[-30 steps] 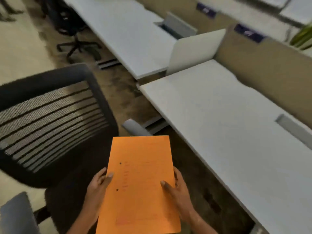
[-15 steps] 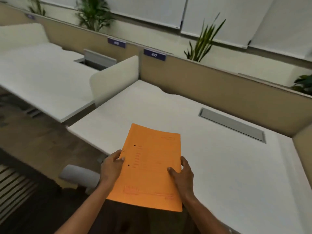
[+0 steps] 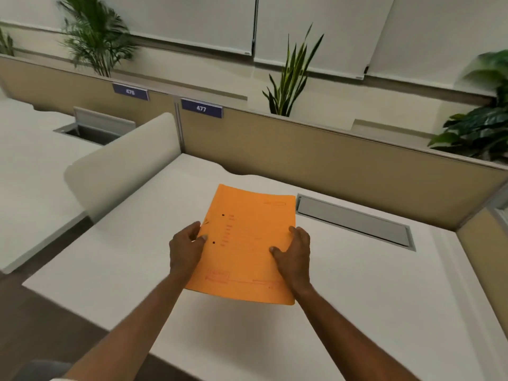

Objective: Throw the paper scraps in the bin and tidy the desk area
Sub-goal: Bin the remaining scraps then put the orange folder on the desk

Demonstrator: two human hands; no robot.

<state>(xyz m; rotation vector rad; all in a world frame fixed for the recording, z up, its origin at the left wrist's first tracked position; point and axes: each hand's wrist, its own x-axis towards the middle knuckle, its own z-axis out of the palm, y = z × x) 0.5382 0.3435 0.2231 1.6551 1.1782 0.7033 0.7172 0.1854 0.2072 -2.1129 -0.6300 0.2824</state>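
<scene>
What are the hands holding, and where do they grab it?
An orange folder, held over the white desk. The left hand grips its left edge, the right hand its right edge.

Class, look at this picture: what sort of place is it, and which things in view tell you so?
Most likely an open-plan office: white desks in a row, tan partition panels carrying number plates, and a cable hatch.

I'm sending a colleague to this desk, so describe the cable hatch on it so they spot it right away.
Find the white desk below the blue sign reading 477. Along its back edge, near the tan partition, lies the cable hatch, a long grey flap set flush. Unlike the neighbouring desk's hatch, which is propped open, this one is shut.
</scene>
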